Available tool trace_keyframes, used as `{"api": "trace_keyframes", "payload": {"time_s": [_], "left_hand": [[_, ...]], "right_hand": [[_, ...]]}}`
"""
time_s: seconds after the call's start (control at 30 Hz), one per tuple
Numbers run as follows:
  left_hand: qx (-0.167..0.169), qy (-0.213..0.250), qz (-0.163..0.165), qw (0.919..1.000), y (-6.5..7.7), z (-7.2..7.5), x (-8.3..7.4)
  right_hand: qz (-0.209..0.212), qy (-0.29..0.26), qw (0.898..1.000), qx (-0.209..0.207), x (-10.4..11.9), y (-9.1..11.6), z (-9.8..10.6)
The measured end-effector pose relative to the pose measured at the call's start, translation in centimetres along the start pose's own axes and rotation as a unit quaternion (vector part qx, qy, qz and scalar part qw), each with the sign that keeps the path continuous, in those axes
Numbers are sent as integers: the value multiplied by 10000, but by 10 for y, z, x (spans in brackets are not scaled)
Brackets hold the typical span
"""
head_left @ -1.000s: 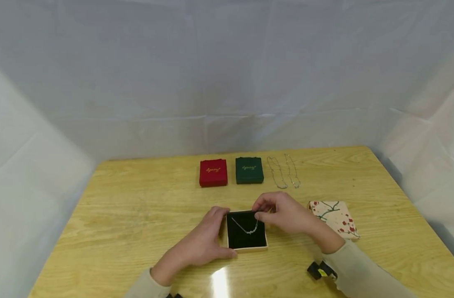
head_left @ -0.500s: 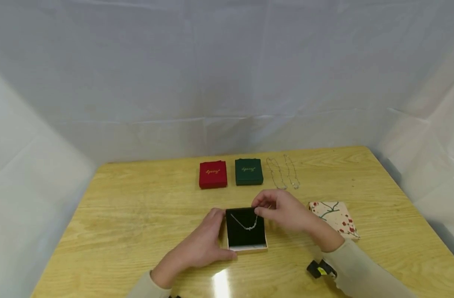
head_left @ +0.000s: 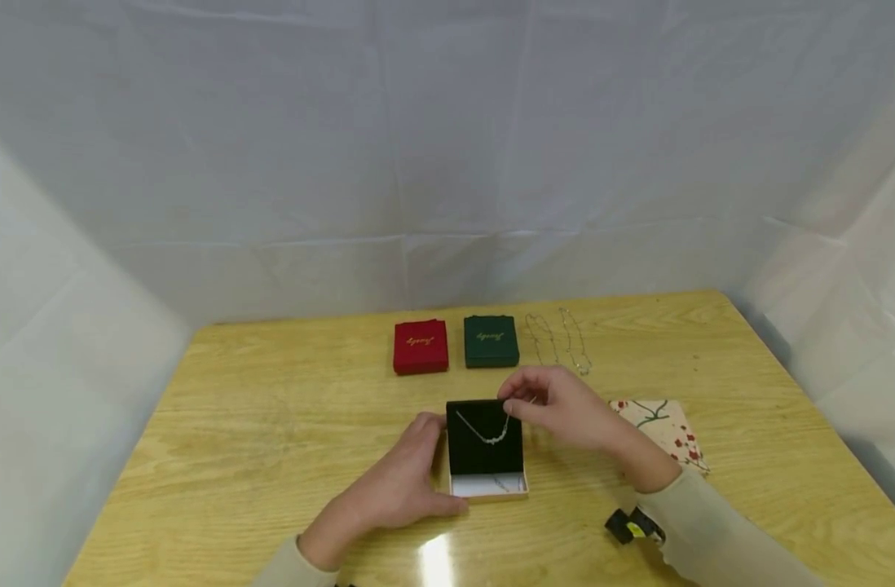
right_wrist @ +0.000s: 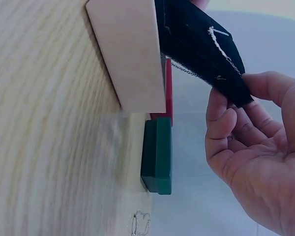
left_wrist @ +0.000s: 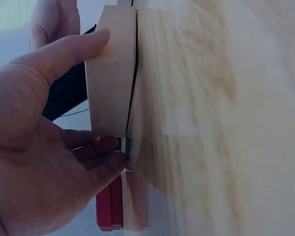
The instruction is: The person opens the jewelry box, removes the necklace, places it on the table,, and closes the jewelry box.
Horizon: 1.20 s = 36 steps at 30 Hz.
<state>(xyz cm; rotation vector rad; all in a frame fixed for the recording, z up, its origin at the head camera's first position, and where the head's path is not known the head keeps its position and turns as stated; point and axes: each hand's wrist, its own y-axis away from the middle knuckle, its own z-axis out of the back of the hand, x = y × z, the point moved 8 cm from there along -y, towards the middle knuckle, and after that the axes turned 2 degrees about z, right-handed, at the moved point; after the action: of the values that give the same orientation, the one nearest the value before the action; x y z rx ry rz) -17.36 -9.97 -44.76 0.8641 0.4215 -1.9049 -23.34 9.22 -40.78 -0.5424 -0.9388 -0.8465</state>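
A small open jewelry box (head_left: 491,496) with pale sides stands on the table in front of me. My left hand (head_left: 398,483) holds its left side, thumb at the near wall and fingers at the far corner. The thumb pressing the box wall (left_wrist: 112,83) shows in the left wrist view. My right hand (head_left: 568,412) pinches the far right corner of a black velvet pad (head_left: 482,459), tilted up out of the box. A silver necklace (head_left: 493,441) hangs across the pad's face. Under the raised pad, a bit of chain (head_left: 500,483) lies over the white bottom.
A red box (head_left: 421,346) and a green box (head_left: 491,341) sit side by side at the back. Right of them lie two thin necklaces (head_left: 577,338), one partly behind my right hand. A cream floral square lid (head_left: 663,428) lies beyond my right forearm.
The black pad has tilted up from lying in the box, lifted at its far edge by my right hand, exposing the white bottom. My left hand has stayed at the box.
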Motion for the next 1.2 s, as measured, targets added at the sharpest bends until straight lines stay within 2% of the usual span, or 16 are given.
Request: {"api": "trace_keyframes", "payload": {"time_s": [0.2, 0.37, 0.6, 0.73, 0.87, 1.2], "left_hand": [[-23, 152, 107, 9998, 1, 2, 0], [-264, 319, 175, 9990, 3, 9, 0], [-483, 757, 476, 9948, 2, 19, -2], [-560, 1261, 652, 9883, 0, 24, -2], [-573, 1865, 865, 9770, -1, 26, -1], [-586, 2292, 1089, 9655, -2, 23, -2]], "right_hand": [[-25, -46, 10000, -54, 0, 1, 3], [-40, -53, 10000, -39, -1, 0, 3], [20, -69, 10000, -28, -1, 0, 5], [22, -156, 9999, -35, -1, -2, 5], [2, -272, 9996, -51, -1, -3, 5], [-75, -415, 9991, -87, -1, -4, 4]]}}
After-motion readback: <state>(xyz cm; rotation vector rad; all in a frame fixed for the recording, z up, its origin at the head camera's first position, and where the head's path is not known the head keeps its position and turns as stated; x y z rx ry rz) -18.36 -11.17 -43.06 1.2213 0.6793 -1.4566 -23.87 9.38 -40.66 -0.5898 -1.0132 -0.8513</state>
